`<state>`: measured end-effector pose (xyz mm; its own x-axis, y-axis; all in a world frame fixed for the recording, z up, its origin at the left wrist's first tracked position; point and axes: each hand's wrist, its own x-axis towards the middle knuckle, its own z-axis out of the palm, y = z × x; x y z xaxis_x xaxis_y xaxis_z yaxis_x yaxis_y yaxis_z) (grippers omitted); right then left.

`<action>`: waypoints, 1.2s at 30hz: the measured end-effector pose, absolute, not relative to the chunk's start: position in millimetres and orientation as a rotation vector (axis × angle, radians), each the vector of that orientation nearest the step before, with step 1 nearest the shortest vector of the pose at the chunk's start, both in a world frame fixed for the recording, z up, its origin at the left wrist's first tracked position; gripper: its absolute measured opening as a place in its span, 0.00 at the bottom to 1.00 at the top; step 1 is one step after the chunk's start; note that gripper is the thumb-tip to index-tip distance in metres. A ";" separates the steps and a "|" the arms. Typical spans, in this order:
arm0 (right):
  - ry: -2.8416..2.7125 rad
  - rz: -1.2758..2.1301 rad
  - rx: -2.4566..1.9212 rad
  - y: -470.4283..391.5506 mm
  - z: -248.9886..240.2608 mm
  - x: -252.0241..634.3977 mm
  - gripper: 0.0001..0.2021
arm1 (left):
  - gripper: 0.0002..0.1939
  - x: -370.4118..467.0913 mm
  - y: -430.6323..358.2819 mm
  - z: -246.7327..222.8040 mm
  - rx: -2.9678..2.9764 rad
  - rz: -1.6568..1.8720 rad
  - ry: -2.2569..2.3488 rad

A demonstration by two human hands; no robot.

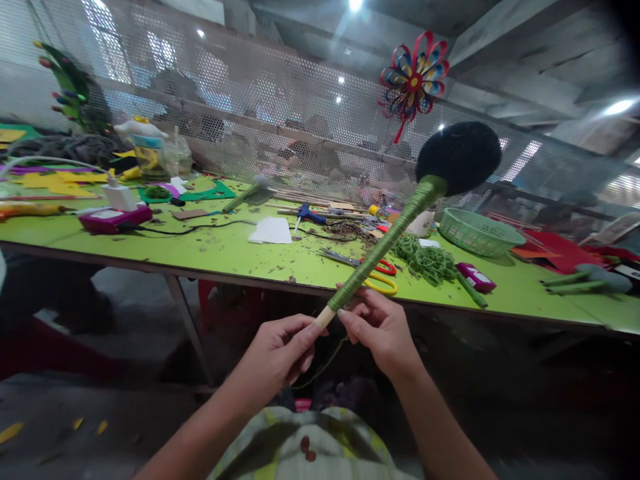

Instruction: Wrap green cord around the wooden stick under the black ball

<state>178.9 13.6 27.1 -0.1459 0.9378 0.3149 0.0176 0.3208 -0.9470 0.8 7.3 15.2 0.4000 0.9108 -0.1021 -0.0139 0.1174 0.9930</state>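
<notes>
My left hand (287, 350) is closed around the bare, pale lower end of a wooden stick (326, 317). The stick slants up to the right, wound with green yarn (390, 241) up to a large black fuzzy head (457, 159). Just below the winding, my right hand (384, 333) pinches with thumb and fingers at the yarn beside the stick. A loose green strand (327, 365) hangs below, between my hands. Behind the stick on the table lie scissors (345, 257) with red and yellow handles. A heap of green yarn (425, 261) lies to their right.
The green table (225, 257) stretches across in front of me. On it are a blue glue gun (310, 214), white paper (271, 231), a magenta power block (115, 217), a green basket (480, 232) and a smaller magenta box (476, 277). Behind stands a perforated metal screen (240, 107).
</notes>
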 end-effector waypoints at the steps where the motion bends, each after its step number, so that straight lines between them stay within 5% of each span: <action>1: -1.491 1.032 -0.935 13.8 28.0 180.0 0.17 | 0.19 0.4 7.2 16.5 1.262 0.829 0.914; 14: -1.580 0.976 -0.968 19.9 26.8 186.4 0.18 | 0.18 2.4 10.0 13.2 1.206 0.752 0.838; 21: -1.546 0.931 -1.003 29.0 21.2 184.9 0.14 | 0.12 3.2 15.0 10.5 1.689 1.110 1.152; 29: -1.475 1.062 -0.935 21.6 27.5 176.6 0.15 | 0.17 6.7 9.5 12.5 1.519 1.073 1.207; 36: -1.528 0.917 -1.054 16.7 30.7 173.3 0.06 | 0.16 3.3 9.7 13.4 1.398 1.080 1.140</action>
<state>173.3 16.7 30.7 -0.0955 0.9445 0.3142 0.1672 0.3264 -0.9303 3.3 9.7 13.4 0.1594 0.9861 0.0473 0.1006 -0.0638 0.9929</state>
